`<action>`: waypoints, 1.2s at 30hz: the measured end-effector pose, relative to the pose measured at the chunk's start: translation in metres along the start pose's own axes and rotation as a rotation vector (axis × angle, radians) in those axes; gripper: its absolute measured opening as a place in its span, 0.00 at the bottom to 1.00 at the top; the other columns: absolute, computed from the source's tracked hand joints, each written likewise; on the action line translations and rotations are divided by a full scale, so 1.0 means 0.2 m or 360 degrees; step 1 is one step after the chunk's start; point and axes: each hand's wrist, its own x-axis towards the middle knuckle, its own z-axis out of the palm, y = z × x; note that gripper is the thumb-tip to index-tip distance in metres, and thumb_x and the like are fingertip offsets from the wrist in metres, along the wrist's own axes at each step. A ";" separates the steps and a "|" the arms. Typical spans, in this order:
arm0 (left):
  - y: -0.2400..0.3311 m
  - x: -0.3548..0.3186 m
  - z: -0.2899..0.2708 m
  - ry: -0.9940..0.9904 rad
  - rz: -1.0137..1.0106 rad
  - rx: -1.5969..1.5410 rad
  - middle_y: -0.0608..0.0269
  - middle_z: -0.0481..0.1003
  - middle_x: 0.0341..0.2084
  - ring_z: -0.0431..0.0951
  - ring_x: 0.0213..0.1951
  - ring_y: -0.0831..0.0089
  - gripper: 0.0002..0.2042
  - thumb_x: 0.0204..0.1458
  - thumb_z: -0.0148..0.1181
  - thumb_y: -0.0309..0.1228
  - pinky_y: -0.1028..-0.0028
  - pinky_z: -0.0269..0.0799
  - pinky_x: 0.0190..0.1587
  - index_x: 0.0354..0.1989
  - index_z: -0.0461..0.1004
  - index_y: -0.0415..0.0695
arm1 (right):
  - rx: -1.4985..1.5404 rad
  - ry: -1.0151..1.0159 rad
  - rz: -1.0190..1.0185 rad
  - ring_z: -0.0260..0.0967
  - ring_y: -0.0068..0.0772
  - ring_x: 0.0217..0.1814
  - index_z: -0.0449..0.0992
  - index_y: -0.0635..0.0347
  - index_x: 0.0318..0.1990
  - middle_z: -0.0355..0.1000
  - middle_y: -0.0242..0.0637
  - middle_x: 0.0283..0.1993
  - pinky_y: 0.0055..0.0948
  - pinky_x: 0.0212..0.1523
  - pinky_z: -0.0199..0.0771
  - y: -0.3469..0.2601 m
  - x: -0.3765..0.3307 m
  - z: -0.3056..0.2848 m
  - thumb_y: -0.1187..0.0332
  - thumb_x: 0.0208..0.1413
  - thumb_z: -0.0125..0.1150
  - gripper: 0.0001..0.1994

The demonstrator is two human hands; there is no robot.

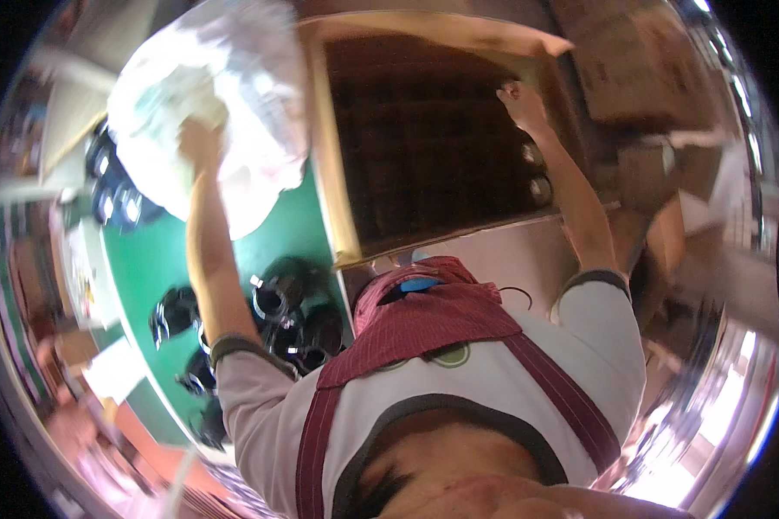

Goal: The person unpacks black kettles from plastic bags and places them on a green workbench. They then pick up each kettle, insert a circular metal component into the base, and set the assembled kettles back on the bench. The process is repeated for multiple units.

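My left hand point(201, 143) reaches into the folds of a large white plastic bag point(264, 112); its fingers are smeared by motion, and their grip is hidden. Inside a deep cardboard box point(342, 199), my right hand point(524, 105) is near the far right corner. Its fingers are curled closed, and what they hold, if anything, is too small and dark to name. A dark grid of compartments point(424, 147) fills the box. Below my right hand, two shiny round pieces point(541, 189) sit along the box's right side.
The bag rests on a green tabletop point(138, 259) at left. Several glossy black curved pieces point(281, 294) lie on it near my left forearm, with more dark shiny pieces point(125, 203) beside the bag. Brown cardboard boxes point(649, 69) stand at the far right.
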 end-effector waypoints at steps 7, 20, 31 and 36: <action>-0.03 0.10 -0.34 -0.0238 0.0357 -0.0475 0.48 0.82 0.40 0.82 0.42 0.50 0.16 0.55 0.63 0.35 0.57 0.76 0.46 0.51 0.78 0.44 | -0.0139 -0.0306 0.0333 0.77 0.46 0.44 0.77 0.70 0.44 0.78 0.51 0.42 0.48 0.48 0.76 0.78 0.26 0.20 0.56 0.58 0.65 0.21; 0.00 -0.41 -1.24 0.0513 0.0309 -0.0815 0.60 0.81 0.36 0.79 0.29 0.72 0.12 0.64 0.59 0.32 0.75 0.75 0.25 0.52 0.81 0.45 | -0.0130 -0.0550 -0.0255 0.67 0.65 0.60 0.70 0.67 0.60 0.70 0.64 0.57 0.49 0.62 0.68 1.01 1.03 0.63 0.65 0.54 0.56 0.25; 0.29 -1.01 -1.42 -0.0438 -0.0515 -0.2508 0.55 0.79 0.43 0.83 0.42 0.64 0.12 0.60 0.51 0.15 0.73 0.80 0.39 0.51 0.70 0.36 | -0.0154 -0.0019 0.0162 0.48 0.64 0.74 0.56 0.53 0.70 0.52 0.53 0.71 0.54 0.71 0.58 0.97 0.80 0.55 0.75 0.45 0.71 0.42; 0.23 -1.06 -1.57 -0.0408 -0.0417 -0.2431 0.59 0.76 0.40 0.82 0.45 0.64 0.11 0.57 0.56 0.14 0.71 0.79 0.44 0.47 0.70 0.36 | -0.0393 0.0186 -0.0442 0.54 0.60 0.70 0.64 0.49 0.64 0.59 0.49 0.65 0.51 0.66 0.65 0.35 0.43 0.08 0.69 0.36 0.80 0.43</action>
